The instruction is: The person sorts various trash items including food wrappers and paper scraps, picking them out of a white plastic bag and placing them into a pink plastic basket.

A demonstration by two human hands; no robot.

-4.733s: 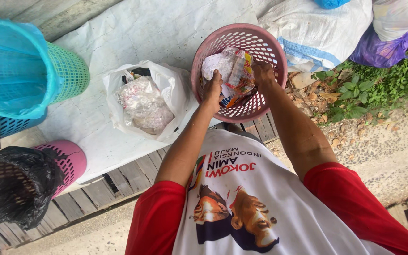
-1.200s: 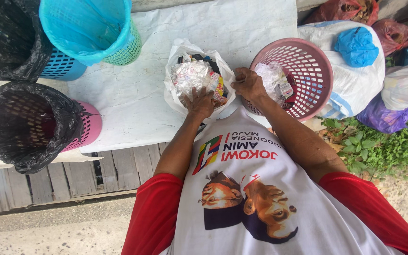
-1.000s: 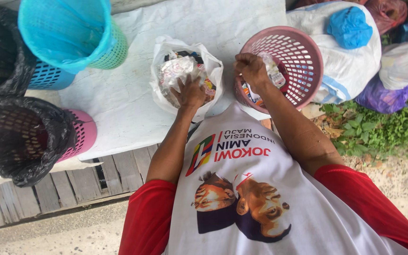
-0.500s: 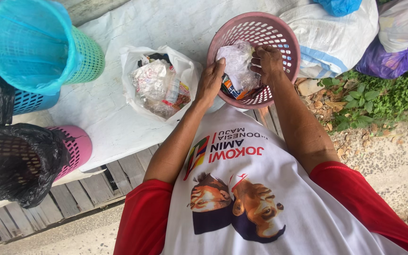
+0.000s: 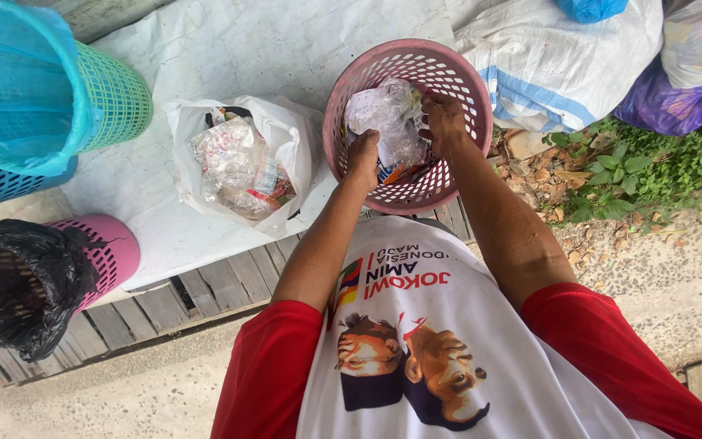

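Both hands reach into the pink basket (image 5: 351, 97). The left hand (image 5: 363, 156) and right hand (image 5: 444, 123) each grip the crumpled clear plastic wrappers (image 5: 387, 122) inside it. A white bag (image 5: 290, 142) of similar wrappers lies just left of the basket on the tabletop (image 5: 229, 49).

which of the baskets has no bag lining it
The pink basket that both hands reach into, at the platform's right edge. Its bare lattice wall shows, while the green basket has a blue liner and the left pink one a black bag.

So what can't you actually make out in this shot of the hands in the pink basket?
Head view:
- Bottom of the pink basket: covered by crumpled wrappers.
- Left hand and right hand: fingertips buried in wrappers, grip unclear.
- White bag: lower contents hidden by clear plastic.
- Black-lined bin: inside too dark.
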